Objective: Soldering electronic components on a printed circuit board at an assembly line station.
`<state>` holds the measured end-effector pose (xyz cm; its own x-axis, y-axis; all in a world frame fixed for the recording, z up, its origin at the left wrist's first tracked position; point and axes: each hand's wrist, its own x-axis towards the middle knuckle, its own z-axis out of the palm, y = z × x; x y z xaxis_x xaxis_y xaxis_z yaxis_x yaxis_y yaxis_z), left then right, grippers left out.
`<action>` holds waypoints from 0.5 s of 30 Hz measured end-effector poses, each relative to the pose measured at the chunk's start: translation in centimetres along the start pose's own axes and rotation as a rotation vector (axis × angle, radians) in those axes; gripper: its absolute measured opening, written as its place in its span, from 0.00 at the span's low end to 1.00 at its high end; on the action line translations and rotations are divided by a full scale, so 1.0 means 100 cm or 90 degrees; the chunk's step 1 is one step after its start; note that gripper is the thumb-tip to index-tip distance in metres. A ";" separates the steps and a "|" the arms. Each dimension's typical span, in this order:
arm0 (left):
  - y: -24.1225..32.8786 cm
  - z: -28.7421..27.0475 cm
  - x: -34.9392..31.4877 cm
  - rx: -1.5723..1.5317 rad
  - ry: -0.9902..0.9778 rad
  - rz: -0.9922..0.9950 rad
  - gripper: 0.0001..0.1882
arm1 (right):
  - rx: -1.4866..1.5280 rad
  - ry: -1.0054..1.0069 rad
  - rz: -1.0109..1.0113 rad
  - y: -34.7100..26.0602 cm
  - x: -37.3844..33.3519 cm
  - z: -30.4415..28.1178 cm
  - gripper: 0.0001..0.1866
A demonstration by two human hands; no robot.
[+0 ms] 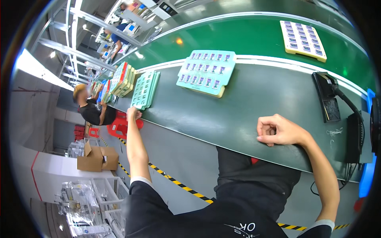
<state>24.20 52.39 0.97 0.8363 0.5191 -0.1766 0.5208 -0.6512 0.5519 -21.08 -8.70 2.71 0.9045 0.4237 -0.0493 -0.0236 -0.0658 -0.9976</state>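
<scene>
My left hand [134, 114] is at the table's near edge, against the near end of a stack of mint-green slotted trays [145, 90]. Its fingers are curled; whether they grip a tray edge is hidden. Loosely curled over the dark green tabletop, my right hand [274, 130] has thumb and fingers bent round a hollow, with nothing visible in it. Between and beyond my hands lies a light-green tray [206, 72] on a yellowish one, holding rows of small purple-and-dark parts.
A cream tray of similar parts [303, 41] sits on the green conveyor belt [246, 37]. At right stand a black stand [327, 97] and a dark box [354, 137]. Left are more stacked trays [122, 79], a co-worker [93, 107], a red stool [119, 125] and a cardboard box [90, 158].
</scene>
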 end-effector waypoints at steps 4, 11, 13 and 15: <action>0.049 0.022 -0.049 0.399 0.368 0.312 0.19 | -0.007 0.005 0.019 -0.003 0.003 0.001 0.07; 0.168 0.121 -0.140 -0.149 -0.366 0.603 0.26 | -0.013 0.008 0.026 -0.002 0.002 -0.002 0.08; 0.196 0.146 -0.180 -0.118 -0.494 0.542 0.28 | -0.014 0.016 0.024 -0.001 -0.001 -0.002 0.08; 0.213 0.164 -0.194 -0.091 -0.499 0.492 0.25 | 0.002 0.026 -0.003 -0.001 -0.002 -0.003 0.07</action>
<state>21.83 19.40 2.79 0.8307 -0.5260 -0.1824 -0.1708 -0.5526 0.8158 -21.15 -9.07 2.87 0.9210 0.3872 -0.0428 -0.0209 -0.0607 -0.9979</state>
